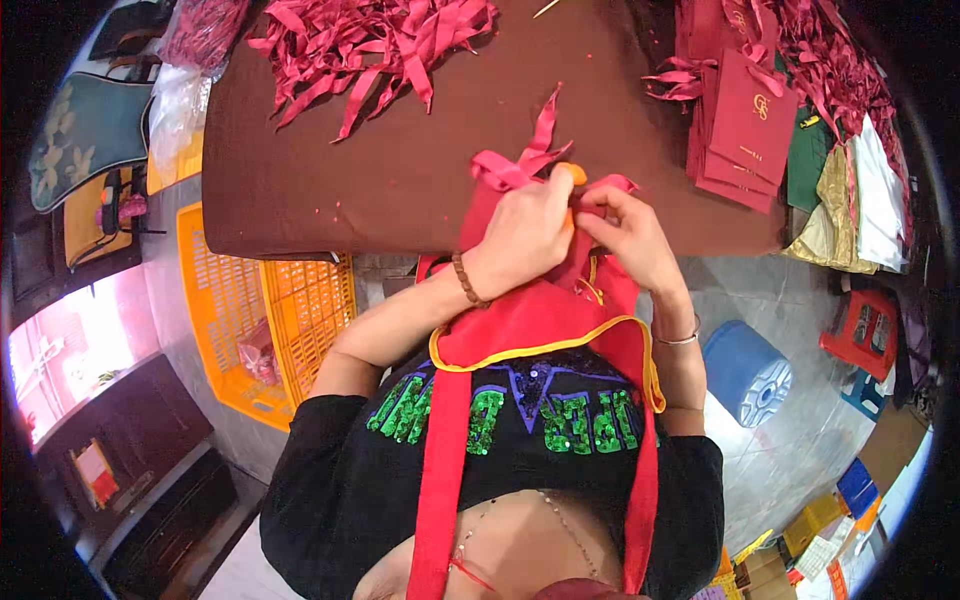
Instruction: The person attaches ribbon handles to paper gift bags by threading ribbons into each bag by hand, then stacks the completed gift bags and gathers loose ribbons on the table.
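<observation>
Over the near edge of the brown-covered table, my left hand [528, 225] is closed on a red paper bag [482, 212], its knuckles turned up. Orange covers [573, 173] show at its fingertips. A pinkish-red ribbon [500, 170] loops out above that hand, one loose end pointing away from me. Close beside it, my right hand [635, 238] pinches thumb and fingers together at the bag's other side, where more ribbon [612, 183] shows. The fingers hide most of what is pinched. Part of the bag lies against my red apron [530, 325] with yellow trim.
A heap of cut ribbons [380, 45] lies on the brown tablecloth [330, 190] at the far left. Stacked red paper bags [745, 125] and more ribbons [835, 60] are at the right. Orange plastic crates [225, 330] stand below left; a blue stool [748, 370] stands below right.
</observation>
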A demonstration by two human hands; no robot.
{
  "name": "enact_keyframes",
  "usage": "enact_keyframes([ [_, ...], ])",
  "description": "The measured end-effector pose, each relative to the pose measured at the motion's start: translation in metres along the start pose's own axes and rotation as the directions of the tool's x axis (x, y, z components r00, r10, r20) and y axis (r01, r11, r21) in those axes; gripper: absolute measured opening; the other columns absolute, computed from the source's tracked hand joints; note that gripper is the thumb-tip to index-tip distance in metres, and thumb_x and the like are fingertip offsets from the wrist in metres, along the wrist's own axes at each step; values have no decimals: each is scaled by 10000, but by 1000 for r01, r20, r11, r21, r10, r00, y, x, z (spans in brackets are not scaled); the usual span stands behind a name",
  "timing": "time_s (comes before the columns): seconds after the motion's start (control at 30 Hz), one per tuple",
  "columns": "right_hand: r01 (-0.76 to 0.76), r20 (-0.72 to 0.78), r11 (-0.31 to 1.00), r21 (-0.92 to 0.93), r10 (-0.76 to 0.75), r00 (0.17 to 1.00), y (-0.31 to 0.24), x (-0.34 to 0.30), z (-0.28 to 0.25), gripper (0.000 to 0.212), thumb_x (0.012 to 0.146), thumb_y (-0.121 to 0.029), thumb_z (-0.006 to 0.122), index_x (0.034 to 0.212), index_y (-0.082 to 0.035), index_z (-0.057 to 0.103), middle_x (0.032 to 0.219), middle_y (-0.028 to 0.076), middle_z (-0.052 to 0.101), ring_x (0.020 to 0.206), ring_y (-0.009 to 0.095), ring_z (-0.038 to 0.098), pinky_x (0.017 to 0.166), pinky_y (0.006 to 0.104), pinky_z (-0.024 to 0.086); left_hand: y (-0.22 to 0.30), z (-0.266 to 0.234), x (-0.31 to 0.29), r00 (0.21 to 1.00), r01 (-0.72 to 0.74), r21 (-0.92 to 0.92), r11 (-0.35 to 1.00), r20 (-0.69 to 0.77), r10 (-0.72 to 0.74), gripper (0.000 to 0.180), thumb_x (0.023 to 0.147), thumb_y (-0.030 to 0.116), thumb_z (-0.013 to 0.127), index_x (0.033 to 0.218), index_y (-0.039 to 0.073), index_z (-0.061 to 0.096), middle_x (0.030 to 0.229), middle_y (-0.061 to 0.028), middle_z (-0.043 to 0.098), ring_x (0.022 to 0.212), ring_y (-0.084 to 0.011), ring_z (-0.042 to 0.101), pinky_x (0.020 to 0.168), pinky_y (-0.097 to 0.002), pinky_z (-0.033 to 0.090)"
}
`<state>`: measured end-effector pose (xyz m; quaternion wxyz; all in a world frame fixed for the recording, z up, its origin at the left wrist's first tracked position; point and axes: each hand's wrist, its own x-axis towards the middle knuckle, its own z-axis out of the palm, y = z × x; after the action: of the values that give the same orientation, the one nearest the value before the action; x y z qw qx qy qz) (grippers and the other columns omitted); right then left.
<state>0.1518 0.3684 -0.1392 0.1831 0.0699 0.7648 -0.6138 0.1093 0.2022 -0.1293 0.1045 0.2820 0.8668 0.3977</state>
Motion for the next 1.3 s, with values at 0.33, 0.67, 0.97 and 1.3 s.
enact_keyframes([
  [0.33, 85, -33, 994, -70, -88, 996, -5, -5, 6, 230, 822, -59, 604, 1041, 3, 571, 857, -4, 580, 721, 40, 499, 635, 196, 428, -3, -26, 1, 984, 87, -155, 984, 166, -60, 420, 796, 88, 583, 1201, 63, 474, 820, -159, 644, 755, -333, 627, 595, -397, 475],
  [0.67, 62, -2, 998, 19, -62, 998, -9, -13, 14, 245, 827, -63, 605, 1060, 8, 571, 915, 14, 587, 788, 63, 520, 682, 204, 435, -24, -28, -7, 913, -332, 344, 878, -117, 391, 215, 667, 255, 699, 798, 123, 592, 761, -13, 499, 743, -206, 500, 610, -345, 377],
  [0.97, 384, -122, 870, -308, -437, 891, -14, -11, 39, 204, 832, -76, 588, 1027, -16, 589, 955, 119, 602, 847, 214, 597, 726, 290, 469, -41, -68, 39, 874, -133, 7, 991, 473, 114, 237, 799, 257, 531, 752, 41, 618, 667, -99, 556, 627, -230, 493, 579, -359, 382],
  [1.3, 304, -288, 857, -416, -441, 850, -14, -11, 49, 177, 789, -66, 634, 956, -32, 586, 985, 133, 554, 885, 266, 573, 741, 318, 472, -42, -51, 74, 602, 279, -57, 959, 788, -128, 241, 699, 206, 583, 642, -28, 593, 501, 30, 448, 485, -75, 384, 434, -294, 283],
])
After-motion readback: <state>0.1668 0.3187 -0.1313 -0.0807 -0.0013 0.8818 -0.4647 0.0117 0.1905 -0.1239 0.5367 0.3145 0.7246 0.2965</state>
